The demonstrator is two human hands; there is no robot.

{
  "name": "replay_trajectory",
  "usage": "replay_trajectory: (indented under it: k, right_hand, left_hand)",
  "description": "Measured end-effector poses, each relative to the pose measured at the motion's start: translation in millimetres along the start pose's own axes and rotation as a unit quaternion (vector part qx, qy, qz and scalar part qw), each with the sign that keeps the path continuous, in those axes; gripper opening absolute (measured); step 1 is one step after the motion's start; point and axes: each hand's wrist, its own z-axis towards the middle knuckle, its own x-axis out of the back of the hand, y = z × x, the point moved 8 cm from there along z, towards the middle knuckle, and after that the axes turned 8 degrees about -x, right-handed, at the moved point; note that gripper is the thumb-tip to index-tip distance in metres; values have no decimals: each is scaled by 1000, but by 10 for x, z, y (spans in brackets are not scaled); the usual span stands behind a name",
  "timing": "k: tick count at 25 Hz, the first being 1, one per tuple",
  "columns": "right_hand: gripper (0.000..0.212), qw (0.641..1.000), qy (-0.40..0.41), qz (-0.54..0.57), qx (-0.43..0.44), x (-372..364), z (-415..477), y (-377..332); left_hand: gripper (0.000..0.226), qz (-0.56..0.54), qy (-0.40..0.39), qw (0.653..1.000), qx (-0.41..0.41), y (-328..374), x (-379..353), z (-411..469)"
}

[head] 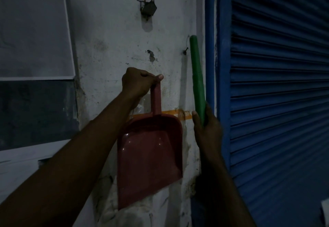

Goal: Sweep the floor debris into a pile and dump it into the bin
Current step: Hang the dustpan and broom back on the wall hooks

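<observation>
Low light, details limited. Our left hand [137,82] is grasping the red dustpan [149,155]: fingers curled, thumb pinching the top end of its handle. The pan hangs straight down, mouth at the bottom, flat against the scuffed white wall [110,40]. It partly covers an orange tape strip [179,114] stuck to the wall.

Our right hand [206,127] is clenched around the lower part of a green broom handle [196,77], held near upright just right of the pan and apart from it. The brush end is out of frame. Its top sits just beside a small nail [185,50] in the wall.

A blue roller shutter [281,84] is on the right, with a dark metal fitting [148,8] on the wall higher up. No floor, debris or bin in view.
</observation>
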Motion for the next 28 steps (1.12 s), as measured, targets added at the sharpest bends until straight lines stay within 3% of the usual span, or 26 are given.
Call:
replay_trajectory:
  k: [9, 28]
  right_hand:
    - [56, 999, -29, -17, -23, -145, -214, 233]
    - [62, 991, -13, -125, -37, -227, -491, 544]
  left_hand:
    - [31, -21, -5, 1000, 1, -63, -65, -4]
    - [32, -15, -14, 1000, -3, -139, -65, -11]
